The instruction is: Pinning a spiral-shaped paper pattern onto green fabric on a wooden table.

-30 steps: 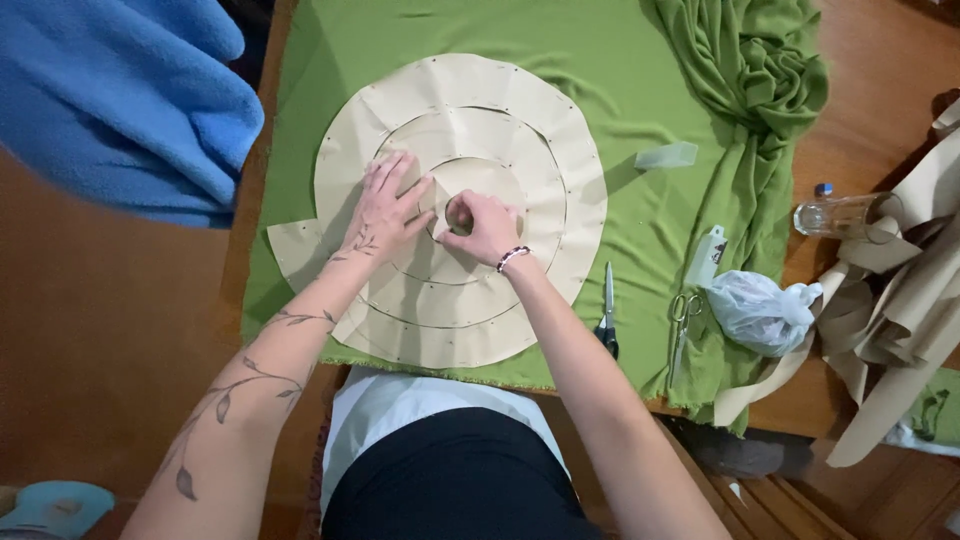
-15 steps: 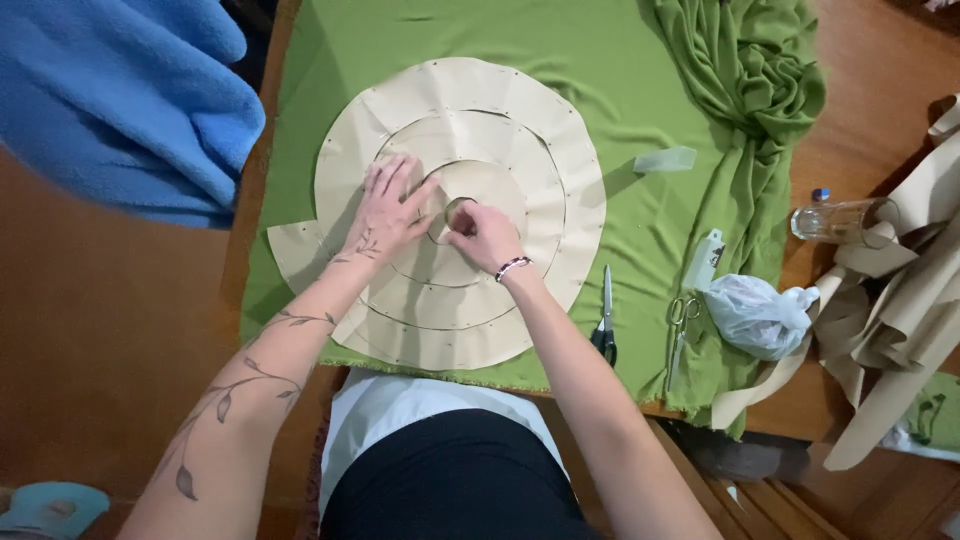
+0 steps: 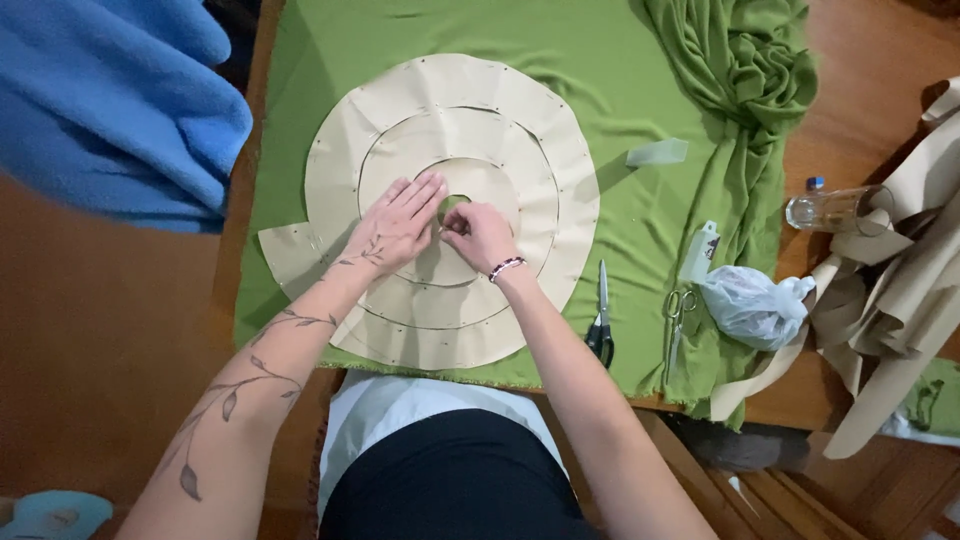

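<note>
Barely shifted, flat open left hand presses round tan paper pattern; right hand pinches it.

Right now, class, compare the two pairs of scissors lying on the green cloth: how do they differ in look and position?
The black-handled scissors are the larger pair and lie nearer the round paper pattern, blades closed and pointing away from the person. The metal-handled scissors are slimmer, silver all over, and lie farther right beside the white plastic bag. Both lie untouched on the green cloth, handles and blades in line with the table's depth.
</note>
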